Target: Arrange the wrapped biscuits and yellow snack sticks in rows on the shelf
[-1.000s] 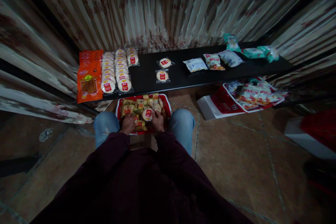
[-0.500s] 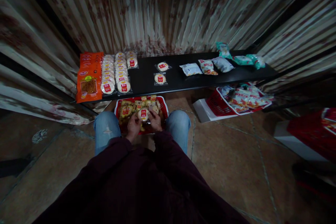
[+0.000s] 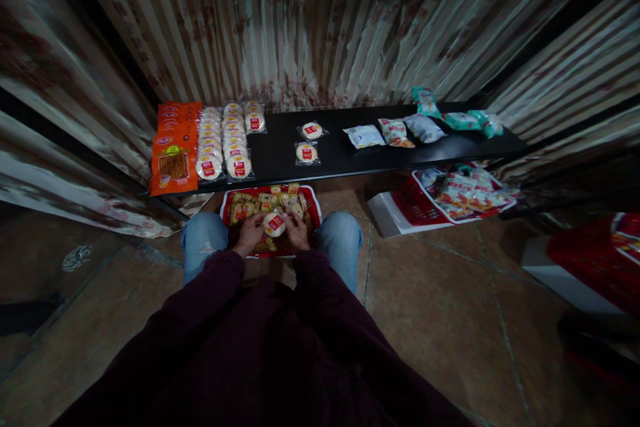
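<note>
Head view: wrapped cracker [image 3: 275, 224] between both hands [image 3: 250, 234]

Left hand [image 3: 249, 235] has joined right hand [image 3: 299, 234]; both hold the cracker [image 3: 275, 224].

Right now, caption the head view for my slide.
Left hand and right hand hold a round wrapped snack over a red basket.

Long black shelf [image 3: 274, 150] — smooth, faintly glossy. Flat orange pouch [image 3: 175, 143], left edge: printed plastic film. Round white wafer packet [image 3: 274, 224], below front edge: clear plastic wrap. Pleated striped curtain [image 3: 300, 27], rear edge — matt cloth.
</note>
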`<action>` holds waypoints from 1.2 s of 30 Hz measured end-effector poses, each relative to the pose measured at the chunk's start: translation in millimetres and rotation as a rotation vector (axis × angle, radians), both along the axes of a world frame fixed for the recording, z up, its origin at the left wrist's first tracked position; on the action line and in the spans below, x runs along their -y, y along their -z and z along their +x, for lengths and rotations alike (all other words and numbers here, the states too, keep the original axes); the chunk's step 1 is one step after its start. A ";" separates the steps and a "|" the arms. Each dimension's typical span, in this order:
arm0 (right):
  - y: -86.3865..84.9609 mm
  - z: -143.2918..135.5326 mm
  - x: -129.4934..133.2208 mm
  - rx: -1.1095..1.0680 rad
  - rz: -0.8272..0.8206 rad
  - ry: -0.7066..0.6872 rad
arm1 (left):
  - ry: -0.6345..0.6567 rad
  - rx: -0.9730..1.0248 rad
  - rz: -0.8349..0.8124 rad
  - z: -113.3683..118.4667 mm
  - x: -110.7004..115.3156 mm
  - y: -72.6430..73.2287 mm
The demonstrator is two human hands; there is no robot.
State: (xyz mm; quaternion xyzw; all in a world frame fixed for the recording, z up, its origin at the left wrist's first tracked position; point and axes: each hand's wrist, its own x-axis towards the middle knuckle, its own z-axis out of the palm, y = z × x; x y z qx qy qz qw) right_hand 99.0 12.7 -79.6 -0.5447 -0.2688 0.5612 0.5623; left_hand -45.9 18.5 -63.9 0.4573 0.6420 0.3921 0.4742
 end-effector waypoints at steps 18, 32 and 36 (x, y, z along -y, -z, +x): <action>-2.4 0.6 -0.8 -0.223 -0.039 0.088 | -0.201 0.237 -0.283 3.5 18.5 2.1; -5.0 -0.9 2.7 -0.123 -0.012 0.011 | -0.224 0.337 -0.200 18.7 7.5 -17.2; -3.5 -2.0 2.8 -0.154 0.004 -0.042 | -0.275 0.309 -0.180 15.5 1.3 -13.2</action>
